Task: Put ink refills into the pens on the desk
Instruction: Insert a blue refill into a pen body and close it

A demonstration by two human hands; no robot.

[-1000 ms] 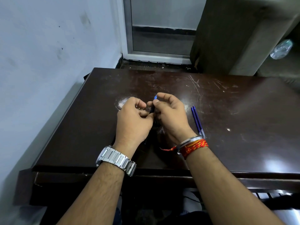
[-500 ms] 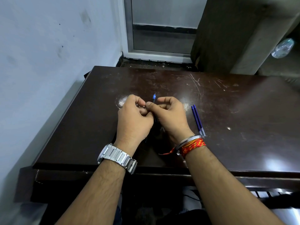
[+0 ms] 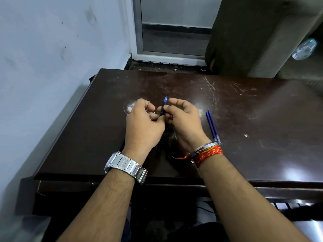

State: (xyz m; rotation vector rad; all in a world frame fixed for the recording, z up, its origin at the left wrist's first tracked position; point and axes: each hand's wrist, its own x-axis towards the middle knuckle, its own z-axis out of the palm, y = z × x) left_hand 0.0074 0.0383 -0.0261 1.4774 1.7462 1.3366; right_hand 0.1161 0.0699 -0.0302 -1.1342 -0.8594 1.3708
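Note:
A dark pen [image 3: 164,106] with a blue tip stands nearly upright between my two hands, over the middle of the dark brown desk [image 3: 253,119]. My left hand [image 3: 144,124], with a steel watch on its wrist, pinches the pen's lower part. My right hand [image 3: 183,123], with a red thread and a metal bangle on its wrist, holds the pen from the right with thumb and fingers. Most of the barrel is hidden by my fingers. Two blue ink refills [image 3: 212,125] lie side by side on the desk just right of my right hand.
A pale wall [image 3: 52,67] runs along the desk's left edge. Behind the desk are a door frame [image 3: 167,56] and a dark pillar [image 3: 244,32]. A plastic bottle [image 3: 305,49] lies at the far right. White scuffs mark the desk top.
The pen's blue tip has risen further out above my fingers, and my right forefinger has lifted off it. Both hands stay in the same spot; the refills have not moved.

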